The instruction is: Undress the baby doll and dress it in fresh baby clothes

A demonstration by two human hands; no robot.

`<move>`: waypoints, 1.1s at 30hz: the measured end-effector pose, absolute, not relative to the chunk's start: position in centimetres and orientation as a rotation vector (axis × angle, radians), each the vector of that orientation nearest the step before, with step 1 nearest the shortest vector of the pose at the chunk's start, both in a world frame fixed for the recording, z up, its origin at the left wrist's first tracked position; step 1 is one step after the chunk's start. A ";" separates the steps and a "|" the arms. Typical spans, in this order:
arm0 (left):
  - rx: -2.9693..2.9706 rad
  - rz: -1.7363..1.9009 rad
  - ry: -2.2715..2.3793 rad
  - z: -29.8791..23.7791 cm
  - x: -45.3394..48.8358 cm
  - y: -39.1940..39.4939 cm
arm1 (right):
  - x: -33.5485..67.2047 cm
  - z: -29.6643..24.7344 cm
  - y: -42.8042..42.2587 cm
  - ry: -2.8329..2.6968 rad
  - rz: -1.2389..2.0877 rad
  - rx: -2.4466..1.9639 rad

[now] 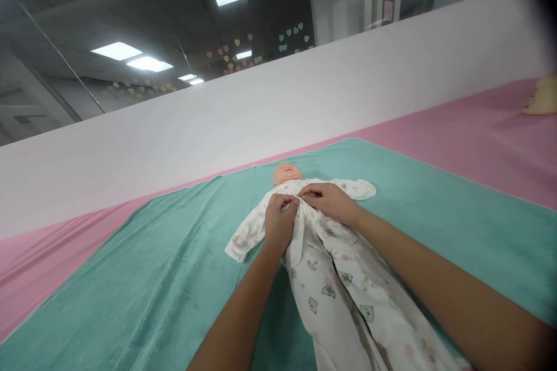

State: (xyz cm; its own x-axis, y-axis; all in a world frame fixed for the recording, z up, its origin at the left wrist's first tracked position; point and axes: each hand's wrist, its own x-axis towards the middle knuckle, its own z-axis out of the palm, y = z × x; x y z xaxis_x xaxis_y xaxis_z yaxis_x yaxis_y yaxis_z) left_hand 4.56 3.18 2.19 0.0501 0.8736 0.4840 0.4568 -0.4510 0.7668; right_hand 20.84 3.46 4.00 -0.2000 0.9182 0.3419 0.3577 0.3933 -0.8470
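Note:
A baby doll (287, 174) lies on its back on a teal blanket (152, 278), head pointing away from me. It wears a white sleepsuit (331, 284) printed with small animals. My left hand (278, 223) pinches the sleepsuit's front edge at the chest, fingers closed on the cloth. Just to its right, my right hand (328, 200) pinches the opposite front edge near the neck. The two hands meet at the chest opening. Both sleeves lie spread out to the sides.
The teal blanket covers a pink sheet (478, 133). A white wall panel (261, 110) runs behind the surface, with glass above it. A pale yellow object (543, 95) sits at the far right edge.

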 end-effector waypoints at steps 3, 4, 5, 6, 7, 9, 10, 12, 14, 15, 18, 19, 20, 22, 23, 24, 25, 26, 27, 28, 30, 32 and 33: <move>1.920 1.385 1.332 2.1 4.6 3.3 | 20.9 4.0 3.4 -1.784 0.808 -1.145; 1.915 1.385 1.330 2.1 4.6 3.3 | 21.0 3.9 3.5 -1.789 0.816 -1.150; 1.909 1.384 1.330 2.1 4.5 3.3 | 21.0 3.9 3.5 -1.792 0.810 -1.154; 1.902 1.380 1.329 2.2 4.5 3.3 | 20.9 3.9 3.5 -1.797 0.788 -1.160; 1.895 1.372 1.326 2.2 4.5 3.3 | 20.9 3.9 3.6 -1.802 0.754 -1.169; 1.881 1.352 1.317 2.5 4.5 3.1 | 20.7 3.9 3.6 -1.822 0.669 -1.190; 1.874 1.338 1.310 2.7 4.5 3.0 | 20.6 3.9 3.6 -1.840 0.631 -1.200; 1.852 1.314 1.309 2.9 4.6 2.9 | 20.4 4.0 3.5 -1.872 0.570 -1.210; 1.809 1.308 1.342 3.1 4.7 2.8 | 20.3 4.0 3.4 -1.885 0.524 -1.208; 1.781 1.310 1.367 3.2 4.8 2.9 | 20.3 4.0 3.5 -1.882 0.509 -1.205; 1.720 1.317 1.414 3.1 5.1 3.1 | 20.3 3.8 3.6 -1.869 0.523 -1.200; 1.710 1.319 1.413 3.1 5.1 3.2 | 20.3 3.7 3.7 -1.867 0.538 -1.198; 1.704 1.320 1.406 3.0 5.1 3.2 | 20.3 3.6 3.8 -1.865 0.550 -1.196; 1.688 1.327 1.393 2.9 5.0 3.3 | 20.4 3.4 3.8 -1.861 0.563 -1.195; 1.678 1.329 1.391 2.8 5.0 3.3 | 20.4 3.4 3.8 -1.859 0.567 -1.195; 1.669 1.331 1.385 2.8 4.9 3.3 | 20.5 3.4 3.7 -1.854 0.570 -1.195; 1.664 1.336 1.375 2.7 4.8 3.3 | 20.5 3.4 3.6 -1.847 0.574 -1.198; 1.663 1.340 1.361 2.6 4.7 3.3 | 20.5 3.4 3.5 -1.837 0.578 -1.203; 1.667 1.341 1.342 2.5 4.6 3.3 | 20.5 3.4 3.4 -1.825 0.579 -1.210; 1.674 1.342 1.322 2.5 4.6 3.3 | 20.5 3.4 3.3 -1.814 0.577 -1.220; 1.691 1.341 1.286 2.4 4.4 3.2 | 20.5 3.4 3.1 -1.798 0.566 -1.244; 1.699 1.339 1.270 2.4 4.3 3.1 | 20.5 3.5 3.0 -1.798 0.561 -1.260; 1.700 1.339 1.266 2.5 4.3 3.1 | 20.5 3.5 3.0 -1.799 0.563 -1.262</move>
